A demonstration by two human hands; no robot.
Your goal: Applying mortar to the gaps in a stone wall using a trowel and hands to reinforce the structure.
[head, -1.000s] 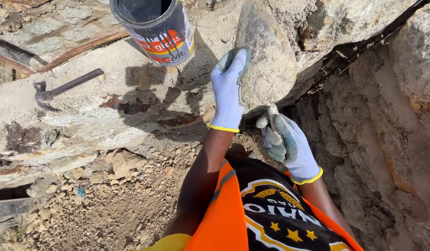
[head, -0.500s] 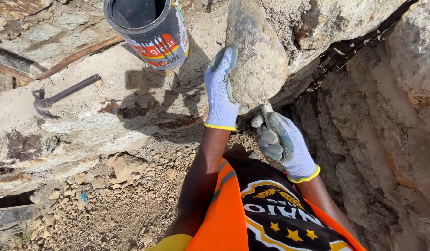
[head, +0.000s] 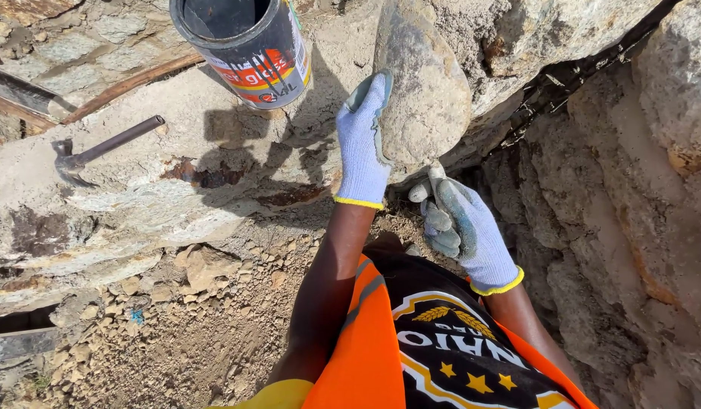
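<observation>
Currently my left hand lies flat against the left face of the big rounded stone, fingers pressed together and straight, palm on the rock. My right hand sits just under the stone's lower end, fingers curled and loosely bunched; whether they close on anything I cannot tell, since the palm side is hidden. Both hands wear grey-white gloves with yellow cuffs.

Stone position: standing on end, leaning into the rock wall on its right, its lower end at the edge of the flat ledge that runs off to its left.

Risks, as I judge them:
- Neither hand wraps the stone. It is steadied by push only, so if it tips left my flat palm may not stop it.
- Right-hand fingers are directly below the stone. If it settles or slides down, they get pinched against the rubble.
- A dark paint tin stands on the ledge just left of the stone. A stone rolling that way would likely knock it over.
- A hammer lies farther left of the stone on the same ledge, well apart; lesser concern.
- Loose gravel lies below the stone near my body, so footing and any dropped stone would be unsteady there.
</observation>
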